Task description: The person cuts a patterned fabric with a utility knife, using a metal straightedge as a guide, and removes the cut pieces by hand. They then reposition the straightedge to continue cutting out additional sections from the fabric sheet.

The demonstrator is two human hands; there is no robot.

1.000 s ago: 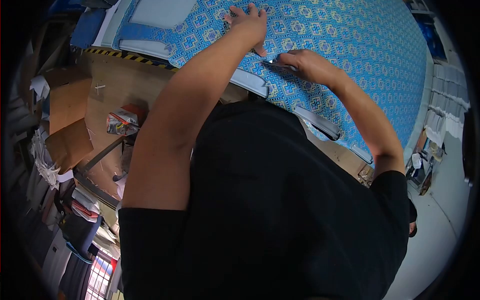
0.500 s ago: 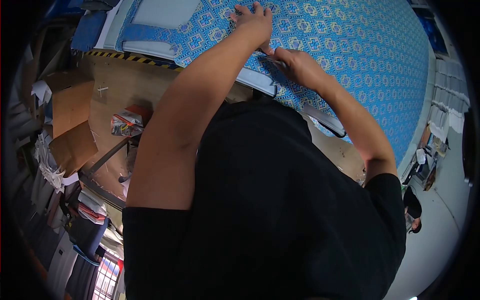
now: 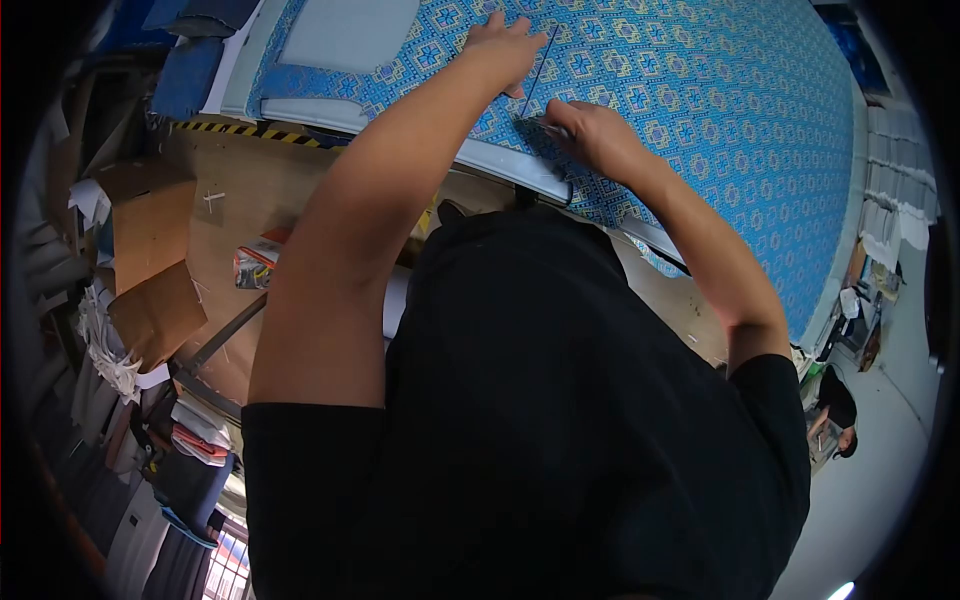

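A blue patterned fabric (image 3: 700,130) covers the work surface in front of me. My left hand (image 3: 503,52) lies on it near the top, palm down with fingers spread. Below and to the right, my right hand (image 3: 598,138) is closed at the fabric near the surface's front edge. A thin grey object shows at its fingertips, mostly hidden by the fingers, so I cannot make it out. Between the hands a narrow dark line (image 3: 541,72) runs across the fabric. The cloth beside my right fingertips looks darker and slightly bunched.
A pale panel (image 3: 350,32) lies at the upper left. Yellow-black tape (image 3: 262,132) runs along the surface's edge. An open cardboard box (image 3: 155,230) stands on the floor at left. White stacked material (image 3: 895,165) lines the right. A person (image 3: 835,412) is farther off at right.
My left hand has shifted slightly left and down, away from my right hand. The dark line between the hands now shows. My right hand has barely moved; the view has shifted slightly.
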